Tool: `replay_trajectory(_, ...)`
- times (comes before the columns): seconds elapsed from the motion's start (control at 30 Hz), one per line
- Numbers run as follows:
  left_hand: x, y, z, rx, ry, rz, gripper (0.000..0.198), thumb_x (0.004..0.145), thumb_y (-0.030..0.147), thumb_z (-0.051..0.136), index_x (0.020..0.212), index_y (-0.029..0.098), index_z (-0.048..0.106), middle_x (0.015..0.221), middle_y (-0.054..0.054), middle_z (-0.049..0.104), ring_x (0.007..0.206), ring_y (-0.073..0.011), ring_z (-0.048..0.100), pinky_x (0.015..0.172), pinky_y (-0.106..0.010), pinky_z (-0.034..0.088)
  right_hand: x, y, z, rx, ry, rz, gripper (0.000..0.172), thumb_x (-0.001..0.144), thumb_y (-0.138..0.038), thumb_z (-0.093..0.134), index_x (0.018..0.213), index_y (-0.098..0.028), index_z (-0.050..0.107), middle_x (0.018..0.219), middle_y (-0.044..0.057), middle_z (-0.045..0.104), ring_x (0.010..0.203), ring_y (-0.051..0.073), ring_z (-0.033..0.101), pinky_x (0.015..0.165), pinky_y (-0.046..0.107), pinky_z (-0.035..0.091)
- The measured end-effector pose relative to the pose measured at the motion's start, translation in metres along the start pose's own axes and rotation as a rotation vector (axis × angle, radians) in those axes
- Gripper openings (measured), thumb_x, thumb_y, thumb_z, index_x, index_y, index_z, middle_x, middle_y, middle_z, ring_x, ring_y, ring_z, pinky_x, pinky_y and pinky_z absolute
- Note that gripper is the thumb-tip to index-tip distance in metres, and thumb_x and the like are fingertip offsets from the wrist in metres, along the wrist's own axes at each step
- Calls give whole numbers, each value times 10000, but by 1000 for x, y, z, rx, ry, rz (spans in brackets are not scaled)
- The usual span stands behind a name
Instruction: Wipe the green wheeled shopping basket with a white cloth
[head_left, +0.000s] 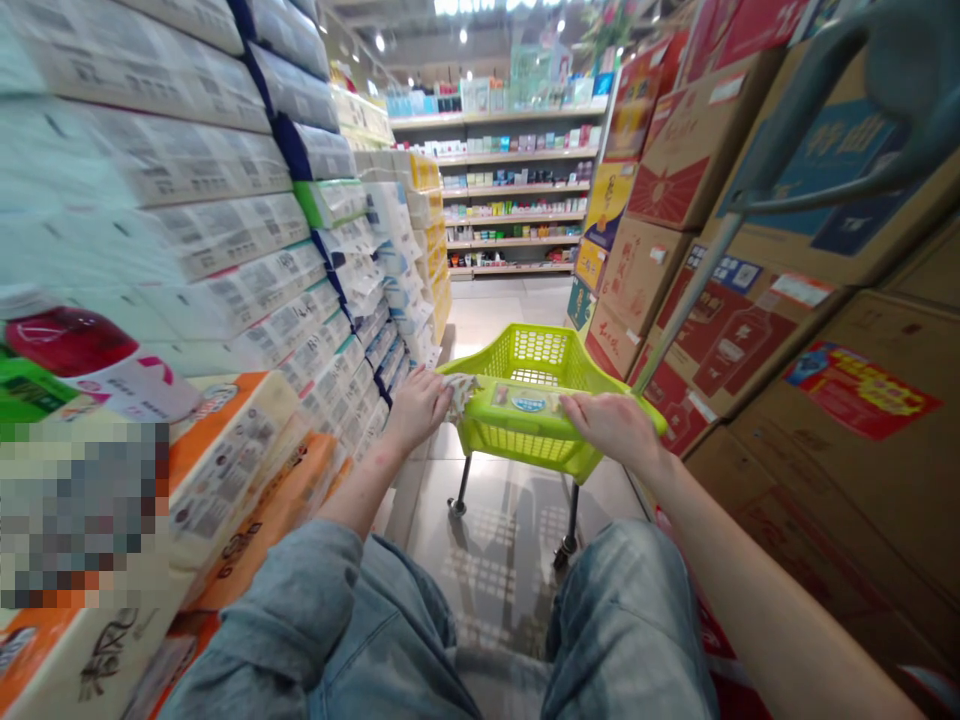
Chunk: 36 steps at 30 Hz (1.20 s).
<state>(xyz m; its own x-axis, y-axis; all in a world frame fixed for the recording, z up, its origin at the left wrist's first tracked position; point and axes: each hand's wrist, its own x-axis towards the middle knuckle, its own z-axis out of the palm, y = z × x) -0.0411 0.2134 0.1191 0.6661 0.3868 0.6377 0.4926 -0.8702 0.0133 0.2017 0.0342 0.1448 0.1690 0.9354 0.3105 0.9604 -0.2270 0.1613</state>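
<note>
A lime-green shopping cart point(529, 452) with a latticed plastic basket stands in front of me on dark metal legs with castors. My left hand point(421, 408) is closed round the left end of its handle point(517, 398). Beside those fingers, a crumpled, whitish patterned piece point(459, 393) covers that end of the handle; I cannot make out what it is. Towards the handle's right end, my right hand point(613, 425) is wrapped over the bar, thumb pointing inward. The part of the basket that shows behind the handle holds nothing I can see.
Stacked tissue packs point(225, 220) wall the left side, with orange-and-cream packs point(247, 470) and a bottle point(97, 350) nearby. Cardboard cartons point(720, 330) line the right, beside a grey pole point(697, 280). Tiled floor point(510, 305) leads to shelves point(517, 185) of small goods.
</note>
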Motion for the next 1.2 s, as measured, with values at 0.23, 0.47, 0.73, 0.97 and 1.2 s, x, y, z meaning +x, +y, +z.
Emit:
replay_trajectory(0.23,27,17,-4,97,-295,-98,495,913,372,237,721,177,649,769,-71,667,750,-174,599,686,-275,400,6,13,2,46,-61,62,569,929,-438,207,816,-179,701,755,79,705,691,165,642,536,237,328)
replay_trajectory(0.47,44,36,-7,124,-499,-99,501,884,408,254,760,199,693,773,-74,693,726,-206,624,580,-265,346,11,39,11,30,-85,86,550,926,-431,212,840,-210,708,791,60,709,719,176,642,552,239,341)
replay_trajectory(0.73,45,57,-7,176,-568,-120,510,885,378,260,719,153,686,817,-119,695,765,-225,633,599,-279,376,12,29,4,186,-113,263,649,934,-495,129,879,-196,702,918,93,705,877,208,638,681,277,404)
replay_trajectory(0.97,27,95,-10,192,-414,-219,508,893,340,237,708,145,668,712,-95,674,658,-189,607,572,-280,367,32,5,-8,293,-316,332,753,805,-720,197,998,-185,691,1012,150,672,964,313,603,782,410,421)
replay_trajectory(1.2,1,119,-10,11,-71,-62,398,910,343,302,747,160,616,733,-67,636,732,-180,580,693,-307,402,34,8,-12,254,-337,431,693,842,-638,212,920,-179,726,950,154,682,923,298,618,763,385,430)
